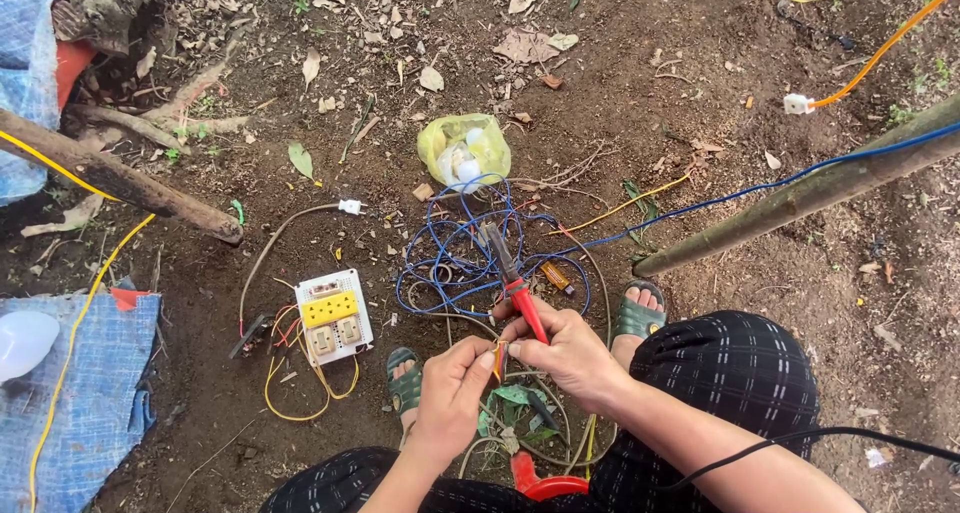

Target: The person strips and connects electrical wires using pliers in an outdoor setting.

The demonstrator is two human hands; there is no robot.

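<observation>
Wire: a thin orange wire end pinched between both hands, low in the middle of the view, above the feet.
Feel: likely light and limp; the insulation looks smooth, so it is best held close to the tip.
Left hand: fingers closed narrow on the wire end.
Right hand: fingers wrapped around the red handles of pliers, also touching the wire; the pliers look stiff and heavier, nose pointing away.
Blue coil: loose and springy, on the soil just beyond the hands.
Socket box: white and yellow, to the left, trailing yellow leads.
Bag: yellow plastic, farther out.
</observation>
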